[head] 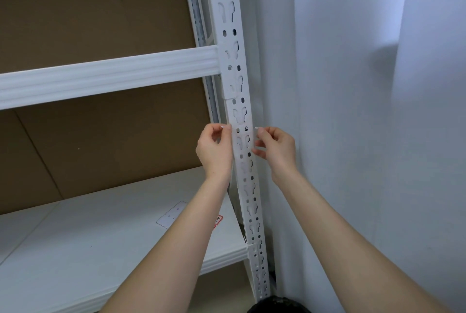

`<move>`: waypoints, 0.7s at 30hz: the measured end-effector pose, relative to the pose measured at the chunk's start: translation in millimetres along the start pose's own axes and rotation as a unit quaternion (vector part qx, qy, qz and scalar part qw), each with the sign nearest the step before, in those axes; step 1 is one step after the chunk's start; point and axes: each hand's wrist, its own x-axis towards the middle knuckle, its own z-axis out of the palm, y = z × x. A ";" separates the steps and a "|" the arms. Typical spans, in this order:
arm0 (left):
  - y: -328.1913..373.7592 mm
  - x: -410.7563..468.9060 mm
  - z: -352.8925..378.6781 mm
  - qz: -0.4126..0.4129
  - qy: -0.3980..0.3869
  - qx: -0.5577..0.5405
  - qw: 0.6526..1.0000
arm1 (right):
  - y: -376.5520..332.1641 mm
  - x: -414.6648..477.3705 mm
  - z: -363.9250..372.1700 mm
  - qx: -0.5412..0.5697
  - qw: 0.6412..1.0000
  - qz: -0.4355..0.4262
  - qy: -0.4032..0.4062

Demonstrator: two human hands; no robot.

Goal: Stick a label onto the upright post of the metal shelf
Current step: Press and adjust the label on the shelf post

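Observation:
The white metal upright post (233,43), full of slots and holes, runs from top centre down to the floor. A clear, see-through label (243,140) stretches across the post just below the upper shelf beam. My left hand (214,151) pinches the label's left end at the post's left edge. My right hand (276,147) pinches its right end at the post's right edge. The post's slots show through the label. Whether the label touches the metal cannot be told.
A white shelf beam (108,74) crosses at the upper left. The lower white shelf board (88,244) bears a clear backing sheet (171,214) and a red-edged sticker (218,220), partly behind my left forearm. Brown cardboard (100,141) backs the shelf. A white wall (353,111) stands right.

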 end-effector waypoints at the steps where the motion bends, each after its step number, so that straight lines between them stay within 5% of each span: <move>1: 0.0 -2.6 0.7 0.018 0.011 0.014 1.000 | -0.7 -1.3 -0.9 0.003 1.000 0.008 -0.015; 8: 3.6 -24.6 4.6 -0.016 -0.086 -0.043 0.995 | -10.4 -13.3 -5.8 0.033 0.993 0.054 -0.103; 16: 3.4 -42.6 0.9 -0.094 -0.130 -0.097 0.982 | -1.3 -31.2 -17.9 -0.082 0.991 0.015 -0.105; 21: -2.7 -59.0 -10.4 -0.135 -0.154 -0.091 0.975 | 10.7 -53.5 -36.3 0.032 0.990 0.081 -0.108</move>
